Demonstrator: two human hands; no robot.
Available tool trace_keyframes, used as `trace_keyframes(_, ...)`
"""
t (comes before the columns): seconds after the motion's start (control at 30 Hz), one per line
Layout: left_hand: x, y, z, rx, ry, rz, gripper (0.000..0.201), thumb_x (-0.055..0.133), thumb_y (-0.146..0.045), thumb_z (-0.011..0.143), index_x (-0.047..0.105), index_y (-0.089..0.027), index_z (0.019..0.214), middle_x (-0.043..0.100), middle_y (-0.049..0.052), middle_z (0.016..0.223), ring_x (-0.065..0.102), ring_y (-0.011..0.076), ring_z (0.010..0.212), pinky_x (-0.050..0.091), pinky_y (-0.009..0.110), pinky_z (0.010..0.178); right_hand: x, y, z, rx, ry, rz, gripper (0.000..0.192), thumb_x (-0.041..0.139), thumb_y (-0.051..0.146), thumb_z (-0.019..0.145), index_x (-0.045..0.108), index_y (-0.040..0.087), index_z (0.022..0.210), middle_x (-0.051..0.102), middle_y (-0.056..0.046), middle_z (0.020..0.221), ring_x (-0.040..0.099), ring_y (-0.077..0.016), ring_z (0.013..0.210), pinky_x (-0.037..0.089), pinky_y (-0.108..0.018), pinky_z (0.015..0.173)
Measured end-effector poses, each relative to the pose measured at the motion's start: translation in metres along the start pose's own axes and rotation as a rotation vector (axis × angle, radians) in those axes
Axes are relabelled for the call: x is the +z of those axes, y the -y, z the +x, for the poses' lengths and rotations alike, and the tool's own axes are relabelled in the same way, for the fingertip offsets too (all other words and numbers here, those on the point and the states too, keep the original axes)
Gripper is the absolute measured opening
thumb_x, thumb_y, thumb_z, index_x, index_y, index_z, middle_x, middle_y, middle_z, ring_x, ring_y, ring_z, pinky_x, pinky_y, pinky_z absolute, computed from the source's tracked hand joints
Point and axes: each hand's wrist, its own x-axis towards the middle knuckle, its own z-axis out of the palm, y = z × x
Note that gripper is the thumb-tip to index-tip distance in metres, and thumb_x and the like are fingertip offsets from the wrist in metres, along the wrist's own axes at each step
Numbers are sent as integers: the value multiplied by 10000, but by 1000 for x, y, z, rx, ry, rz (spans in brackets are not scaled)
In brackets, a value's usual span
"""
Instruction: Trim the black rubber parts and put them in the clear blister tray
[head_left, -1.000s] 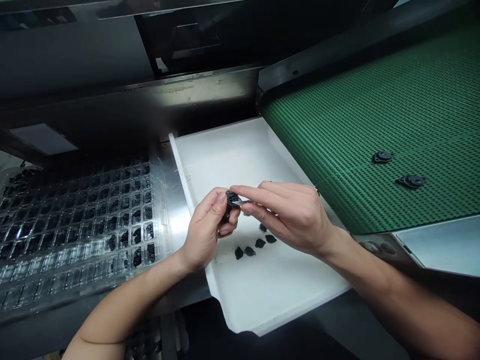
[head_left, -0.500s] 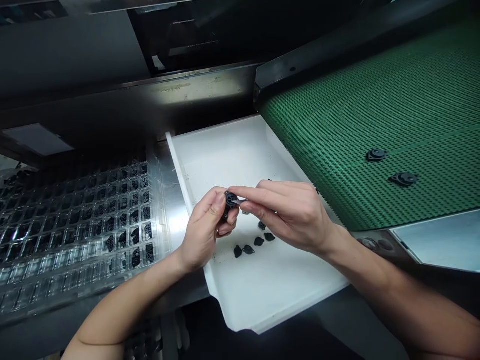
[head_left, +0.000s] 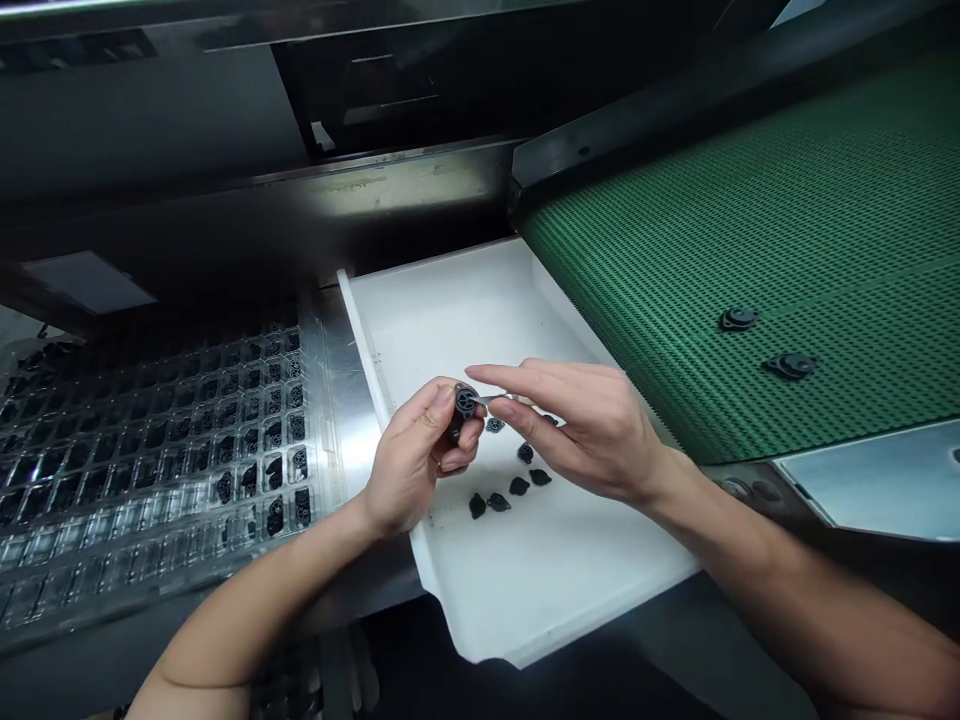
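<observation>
Over the white tray [head_left: 450, 300], my left hand [head_left: 416, 450] pinches a small round black plastic part [head_left: 466, 401] between thumb and fingers, its spoked face turned toward my right hand. My right hand [head_left: 585, 420] is closed on a thin blade-like metal tool [head_left: 484, 400], whose tip meets the face of the part. The index finger of that hand is stretched out above the tool. Most of the tool is hidden by my fingers. Below my hands, several similar black parts [head_left: 498, 502] lie on the tray, some partly covered by my right hand.
On the left stands a clear compartment tray [head_left: 97, 575] with black parts in many of its pockets. A green perforated conveyor belt [head_left: 660, 270] runs along the right, carrying two black parts [head_left: 793, 366]. A metal wall [head_left: 420, 185] rises behind the white tray.
My right index finger has lifted away from the black part, and the part's face has turned more toward view. The two parts on the belt have shifted slightly left.
</observation>
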Motion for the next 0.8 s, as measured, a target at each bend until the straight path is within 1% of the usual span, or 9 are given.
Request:
trace_keyframes(0.17,2,-9,3,-71,10,-99,322,535,-436,1072,588,-162,911,471,8,760,337,64,556,237,213,537,-3,4,6,91,-173,57,299,660,167,1109,706,43,1376,751,-97,1098,682,-113,913,561,-259,821)
trace_keyframes(0.27,1,-10,5,-70,7,-131,331,484,-443,1091,593,-175,930,452,1,753,307,64,535,217,204,508,-21,16,9,107,-168,21,367,670,297,1131,703,43,1394,713,-105,1086,676,-138,974,576,-282,841)
trace_keyframes(0.33,1,-8,6,-69,5,-90,326,532,-477,1102,607,-184,981,445,-11,751,287,55,535,204,190,500,-44,31,10,88,-118,-102,388,748,327,1089,722,64,1374,695,-95,1102,669,-123,935,569,-274,811)
trace_keyframes(0.4,-1,-5,5,-68,1,-26,319,623,-495,1083,605,-187,1005,437,-24,739,274,44,540,197,177,501,-76,47,8,103,-45,-244,327,794,259,1051,738,103,1332,702,-77,1122,671,-99,903,554,-252,781)
trace_keyframes(0.5,-3,-3,3,-51,7,39,358,701,-516,1049,595,-179,994,416,-40,688,241,38,542,188,170,504,-127,54,0,169,43,-478,220,757,264,1075,744,187,1281,705,-30,1015,638,-106,826,508,-285,720)
trace_keyframes(0.57,-4,-2,3,-44,10,58,382,717,-530,1042,589,-176,978,395,-48,647,222,39,541,184,171,504,-157,41,-11,209,112,-655,234,721,379,1102,759,236,1283,718,-10,992,638,-124,783,467,-324,662)
trace_keyframes(0.63,-5,-1,3,-42,17,72,403,729,-544,1035,581,-176,966,382,-54,620,222,42,538,180,172,503,-179,17,-24,285,259,-740,310,715,522,1091,779,286,1280,747,18,1026,664,-132,766,442,-322,619)
trace_keyframes(0.7,-5,-1,3,-46,25,83,434,730,-566,1031,563,-175,942,369,-58,604,223,45,536,183,174,503,-192,-9,-36,367,388,-702,386,718,613,1061,790,304,1281,754,26,1038,685,-135,774,447,-297,612)
trace_keyframes(0.8,-4,-1,3,-40,26,88,486,709,-598,1035,516,-176,888,351,-59,596,223,47,538,195,177,505,-201,-36,-42,443,498,-553,414,691,648,1059,820,281,1203,756,0,1034,694,-142,791,480,-280,645)
